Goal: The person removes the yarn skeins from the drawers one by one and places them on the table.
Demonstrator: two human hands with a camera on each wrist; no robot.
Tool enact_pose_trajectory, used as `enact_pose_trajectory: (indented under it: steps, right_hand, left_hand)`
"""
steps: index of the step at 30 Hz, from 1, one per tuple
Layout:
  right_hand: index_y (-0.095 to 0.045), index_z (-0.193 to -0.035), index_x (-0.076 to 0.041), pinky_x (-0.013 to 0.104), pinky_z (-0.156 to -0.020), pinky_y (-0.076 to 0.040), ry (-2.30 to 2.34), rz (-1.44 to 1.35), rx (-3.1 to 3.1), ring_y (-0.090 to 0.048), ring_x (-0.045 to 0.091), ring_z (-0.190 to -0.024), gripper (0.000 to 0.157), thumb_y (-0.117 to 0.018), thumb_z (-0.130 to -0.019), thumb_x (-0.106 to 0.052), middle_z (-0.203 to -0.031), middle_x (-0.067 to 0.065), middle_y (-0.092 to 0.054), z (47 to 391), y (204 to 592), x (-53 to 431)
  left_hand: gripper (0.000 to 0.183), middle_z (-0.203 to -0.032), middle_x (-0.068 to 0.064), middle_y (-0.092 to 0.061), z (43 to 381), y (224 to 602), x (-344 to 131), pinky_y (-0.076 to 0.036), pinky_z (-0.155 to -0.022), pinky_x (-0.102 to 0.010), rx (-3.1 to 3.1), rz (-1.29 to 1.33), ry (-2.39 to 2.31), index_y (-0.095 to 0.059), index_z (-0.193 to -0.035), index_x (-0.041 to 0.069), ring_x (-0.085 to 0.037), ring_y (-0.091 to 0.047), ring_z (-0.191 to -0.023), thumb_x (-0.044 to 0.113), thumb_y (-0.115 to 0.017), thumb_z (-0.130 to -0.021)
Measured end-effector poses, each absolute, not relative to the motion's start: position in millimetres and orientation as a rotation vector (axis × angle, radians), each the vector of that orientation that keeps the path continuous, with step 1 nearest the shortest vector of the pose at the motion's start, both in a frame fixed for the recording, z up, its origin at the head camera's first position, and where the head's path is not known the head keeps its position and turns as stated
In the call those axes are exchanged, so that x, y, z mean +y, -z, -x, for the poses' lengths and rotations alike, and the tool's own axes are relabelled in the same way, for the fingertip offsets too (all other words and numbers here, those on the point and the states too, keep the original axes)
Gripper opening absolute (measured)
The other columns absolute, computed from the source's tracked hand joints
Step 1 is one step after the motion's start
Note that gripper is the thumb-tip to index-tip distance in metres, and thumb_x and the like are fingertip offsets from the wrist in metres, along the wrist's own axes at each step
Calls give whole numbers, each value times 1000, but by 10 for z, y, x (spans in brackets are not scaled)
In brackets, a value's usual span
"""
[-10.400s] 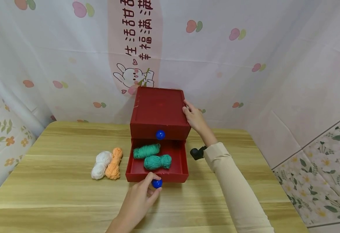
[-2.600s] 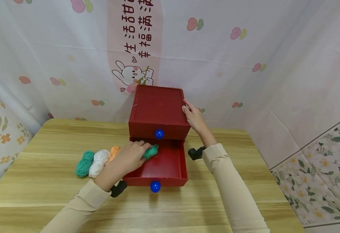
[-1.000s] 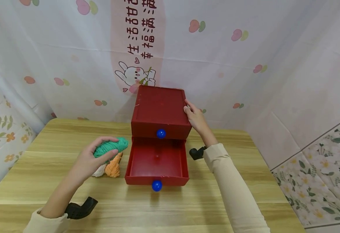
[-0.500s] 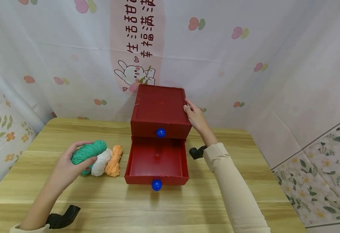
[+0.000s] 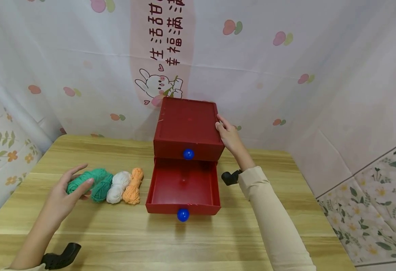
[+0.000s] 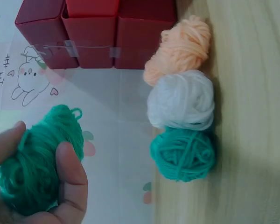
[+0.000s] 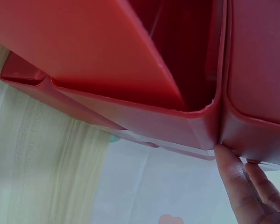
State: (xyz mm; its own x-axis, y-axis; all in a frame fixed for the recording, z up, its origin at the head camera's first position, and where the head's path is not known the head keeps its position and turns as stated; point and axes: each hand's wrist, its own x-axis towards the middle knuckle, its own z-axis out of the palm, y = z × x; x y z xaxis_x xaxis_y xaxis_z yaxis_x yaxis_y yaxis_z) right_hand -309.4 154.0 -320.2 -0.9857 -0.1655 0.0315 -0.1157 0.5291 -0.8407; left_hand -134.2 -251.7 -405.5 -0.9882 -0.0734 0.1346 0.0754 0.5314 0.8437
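Note:
My left hand holds a skein of green yarn between thumb and fingers, left of the yarn row. A second green skein lies beside a white skein and an orange skein on the table. In the head view the held skein overlaps the second green one. My right hand rests with extended fingers against the right side of a dark red drawer box. Its lower drawer is pulled out, and the bare red bottom shows. The upper drawer is closed.
Blue ball knobs sit on the upper drawer and the lower drawer. The box stands near the back edge of the wooden table, before a printed curtain. A black wrist mount sits on the left wrist.
My left hand left the lower knob, and both green skeins came out of the drawer to the left. In the last second it carried the second one past the white skein. The right hand stays put.

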Motion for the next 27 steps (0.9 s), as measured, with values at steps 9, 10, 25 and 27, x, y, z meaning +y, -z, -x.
enact_pose_trajectory:
  steps: [9,10,25,27]
  right_hand:
    - [-21,-149,-22,45,-100,-41,1464,238,2705,-50,30,-121,51,-33,-101,-34,-139,16,-45,3094,3195,1547]
    - [-21,-149,-22,45,-100,-41,1463,238,2704,-50,30,-121,51,-33,-101,-34,-139,16,-45,3094,3196,1547]
    - [-22,-149,-22,45,-103,-39,1471,245,2710,-48,29,-124,51,-34,-101,-34,-143,15,-41,3106,3215,1537]
    - [-22,-149,-21,45,-103,-39,1477,242,2711,-48,29,-124,51,-34,-101,-33,-143,15,-41,3108,3220,1536]
  left_hand:
    - [56,-133,-31,-37,1360,4101,-2522,-43,-75,-34,-2667,-65,1298,-38,-140,3,-31,-51,-105,22,-59,-92]
    - [57,-133,-32,-36,1359,4103,-2522,-43,-74,-34,-2671,-77,1295,-38,-140,3,-32,-51,-105,22,-59,-92]
    - [53,-110,-33,-52,1357,4243,-2655,-41,-58,-36,-2674,-263,1055,-46,-127,-3,-29,-54,-81,32,-61,-89]
    - [49,-112,-36,-44,1365,4288,-2663,-42,-62,-46,-2655,-223,972,-48,-125,-5,-43,-48,-88,23,-64,-88]
